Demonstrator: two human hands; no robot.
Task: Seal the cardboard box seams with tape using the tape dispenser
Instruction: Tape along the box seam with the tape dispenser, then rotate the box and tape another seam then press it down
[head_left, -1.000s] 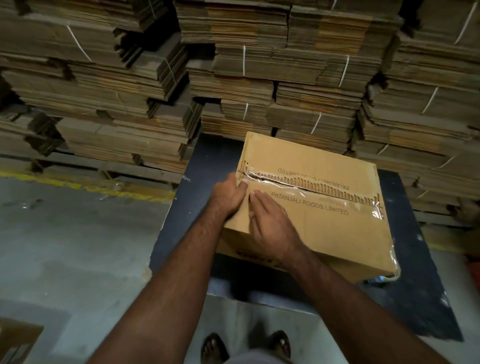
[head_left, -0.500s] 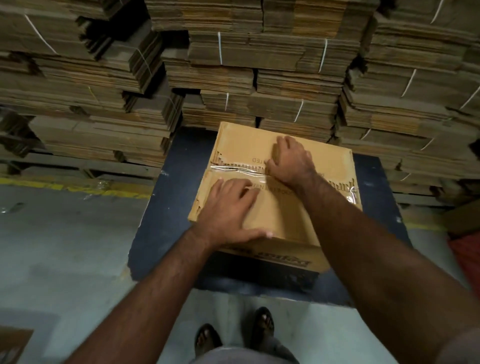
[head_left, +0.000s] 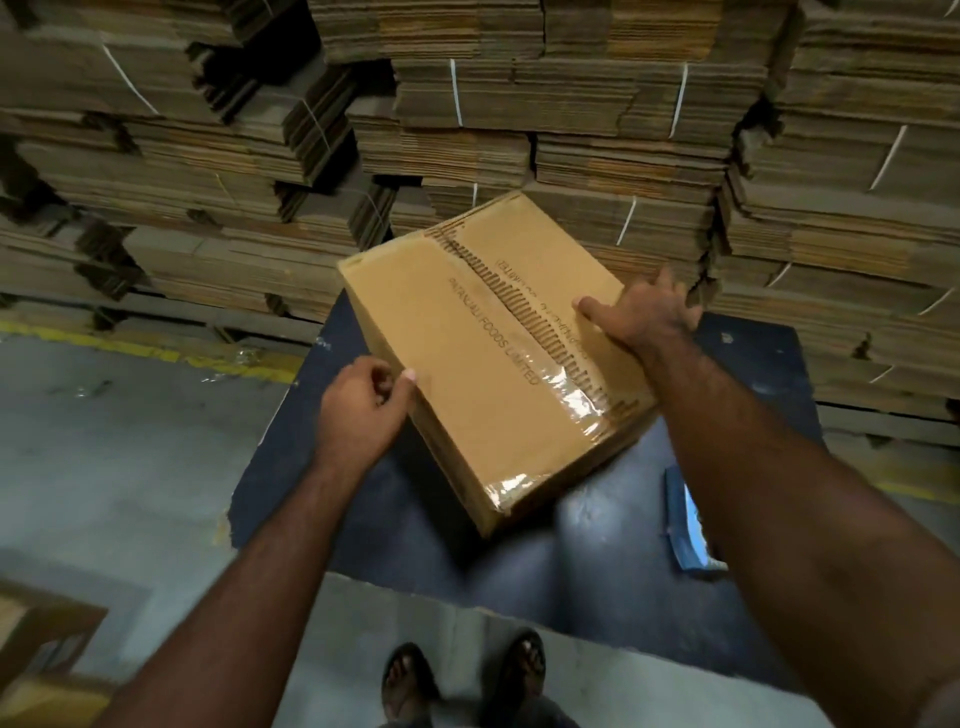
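A brown cardboard box (head_left: 457, 374) with printed lettering sits turned at an angle on a dark mat (head_left: 291, 431). Clear tape (head_left: 576, 400) runs along its top centre seam and down the near end. My left hand (head_left: 363, 410) grips the box's left near edge, thumb on top and fingers curled at the side. My right hand (head_left: 644, 312) holds the far right edge, thumb on top and fingers wrapped over the side. A blue object (head_left: 685, 514), possibly the tape dispenser, lies on the mat beside my right forearm, partly hidden.
Tall strapped stacks of flattened cardboard (head_left: 519, 119) wall in the back and right. A yellow floor line (head_left: 130, 348) crosses the grey concrete at left. Another carton's corner (head_left: 36, 639) shows at the lower left. My sandalled feet (head_left: 462, 680) stand at the mat's near edge.
The box has been turned so its taped seam now runs diagonally toward me. My hands left the top face and now hold opposite edges of the box.
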